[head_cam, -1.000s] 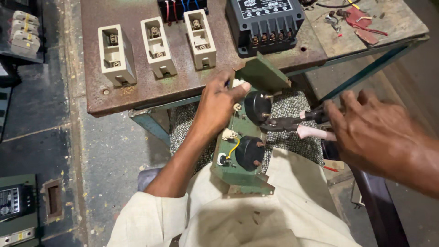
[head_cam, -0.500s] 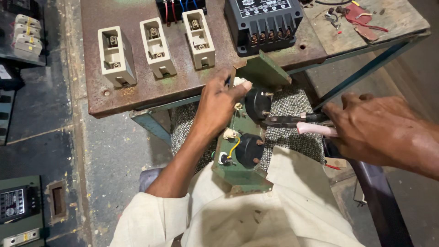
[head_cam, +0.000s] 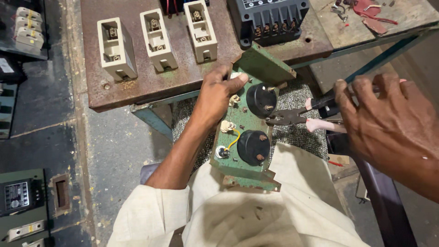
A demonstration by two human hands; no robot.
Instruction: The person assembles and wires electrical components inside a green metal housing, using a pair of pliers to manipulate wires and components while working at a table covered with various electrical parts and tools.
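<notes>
A green metal panel (head_cam: 238, 162) with two round black gauge backs rests tilted on my lap and against the table's edge. My left hand (head_cam: 216, 98) grips its upper left edge, thumb over the top. My right hand (head_cam: 393, 126) holds pliers (head_cam: 297, 116) with pale pink handles. The pliers' dark jaws point left and touch a terminal on the upper black gauge (head_cam: 260, 99). A short yellow wire (head_cam: 234, 139) runs beside the lower black gauge (head_cam: 253, 147).
A rusty metal table (head_cam: 151, 80) carries three cream fuse holders (head_cam: 157, 34) and a black terminal box (head_cam: 272, 18). Red-handled tools (head_cam: 370, 11) lie at the far right. More electrical units sit on the floor at left (head_cam: 20, 201). A dark bar (head_cam: 384, 206) runs at lower right.
My right hand has closed around the pliers' handles and drawn in slightly. The left hand and the panel stay where they were.
</notes>
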